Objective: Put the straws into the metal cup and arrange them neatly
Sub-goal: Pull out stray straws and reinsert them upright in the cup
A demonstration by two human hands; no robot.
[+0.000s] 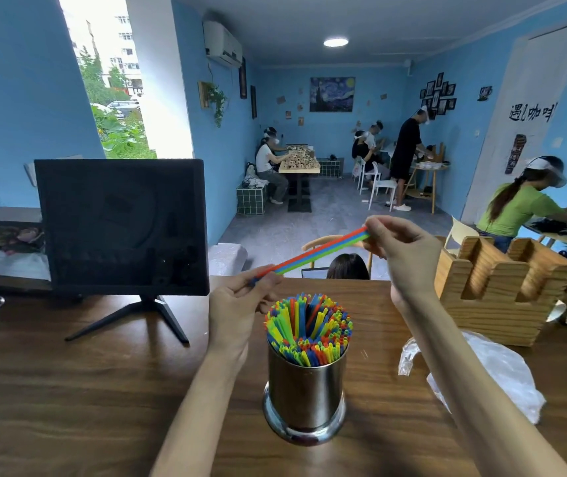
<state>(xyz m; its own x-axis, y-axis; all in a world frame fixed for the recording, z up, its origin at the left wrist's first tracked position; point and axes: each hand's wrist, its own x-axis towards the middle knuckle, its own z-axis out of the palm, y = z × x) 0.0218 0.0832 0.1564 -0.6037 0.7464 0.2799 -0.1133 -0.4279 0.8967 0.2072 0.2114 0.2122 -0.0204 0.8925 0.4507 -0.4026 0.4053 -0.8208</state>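
Note:
A shiny metal cup (306, 394) stands upright on the wooden table, packed with several coloured straws (307, 328) that fan out above its rim. Above and behind the cup I hold a small bundle of red, blue and green straws (319, 251), tilted up to the right. My left hand (237, 308) pinches the bundle's lower left end. My right hand (402, 256) pinches its upper right end between fingers and thumb.
A dark monitor (122, 225) on a stand sits left of the cup. A wooden holder (502, 287) stands at the right, with a crumpled clear plastic bag (495, 370) in front of it. Several people sit or stand at tables farther back.

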